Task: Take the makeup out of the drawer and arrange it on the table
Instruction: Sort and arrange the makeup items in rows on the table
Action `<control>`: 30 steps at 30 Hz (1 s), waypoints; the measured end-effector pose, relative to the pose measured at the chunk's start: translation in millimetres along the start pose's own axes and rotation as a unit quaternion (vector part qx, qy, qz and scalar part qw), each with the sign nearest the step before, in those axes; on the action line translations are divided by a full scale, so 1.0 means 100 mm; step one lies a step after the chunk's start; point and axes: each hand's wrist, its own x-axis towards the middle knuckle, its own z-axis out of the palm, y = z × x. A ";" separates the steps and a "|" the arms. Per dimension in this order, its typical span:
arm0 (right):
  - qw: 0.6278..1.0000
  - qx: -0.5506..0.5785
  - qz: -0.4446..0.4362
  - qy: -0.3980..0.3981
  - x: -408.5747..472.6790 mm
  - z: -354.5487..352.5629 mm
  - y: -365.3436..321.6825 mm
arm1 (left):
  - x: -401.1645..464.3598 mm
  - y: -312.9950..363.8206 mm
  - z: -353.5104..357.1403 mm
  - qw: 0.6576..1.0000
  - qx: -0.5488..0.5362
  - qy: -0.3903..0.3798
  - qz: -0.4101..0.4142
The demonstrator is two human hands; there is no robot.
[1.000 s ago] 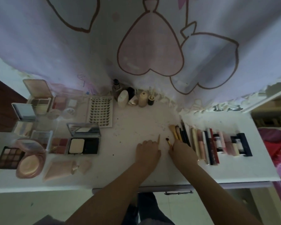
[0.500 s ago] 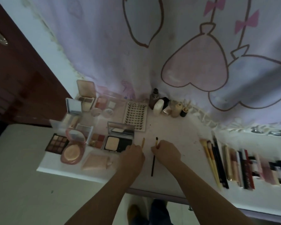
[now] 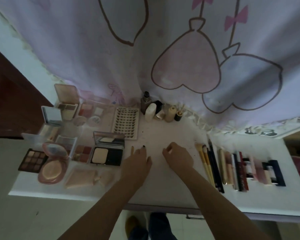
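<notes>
1. Near the centre of the frame, on the bare middle strip of the white tabletop (image 3: 163,187), both my hands are down among the makeup, so I judge this to be the arranging step; the drawer front at the bottom edge looks pushed in.
2. My left hand (image 3: 137,163) curls round a thin yellow-handled brush (image 3: 132,150), whose tip pokes out at the upper left of my knuckles, just beside the open black compact with a beige powder pan (image 3: 107,154).
3. My right hand (image 3: 177,157) has its fingers curled in a loose pinch; whether they grip anything I cannot tell, since nothing shows clearly between them.
4. A small dark dot sits by my left fingertips; I cannot tell if it is a brush head or a speck.
5. Next, I judge, the brush should go down in line with its kind: the row of yellow-handled brushes (image 3: 204,163) and dark pencils lies at centre right, with the lipsticks and tubes (image 3: 249,168) beyond.
6. That would call for carrying the brush across my right hand, or passing it over, then laying it parallel without nudging the row.
7. Left of centre crowd the brown eyeshadow palette (image 3: 32,160), the round pink compact (image 3: 53,168) and the white lash tray (image 3: 126,122).
8. Upper centre, small bottles (image 3: 151,111) stand against the lilac curtain with pink heart outlines (image 3: 180,49).
</notes>
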 end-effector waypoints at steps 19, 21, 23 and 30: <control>0.991 -0.127 -0.002 0.033 0.16 -0.38 1.26 | 0.63 1.54 0.42 0.988 -0.084 -0.112 0.062; 0.991 -0.135 -0.020 0.014 0.18 -0.41 1.16 | 0.59 1.38 0.37 0.989 -0.067 -0.117 0.060; 0.989 -0.140 -0.037 0.014 0.18 -0.40 1.01 | 0.54 1.17 0.32 0.992 -0.060 -0.104 0.048; 0.988 -0.131 -0.079 -0.017 0.08 0.05 0.22 | 0.37 0.32 0.23 0.997 -0.022 -0.069 -0.018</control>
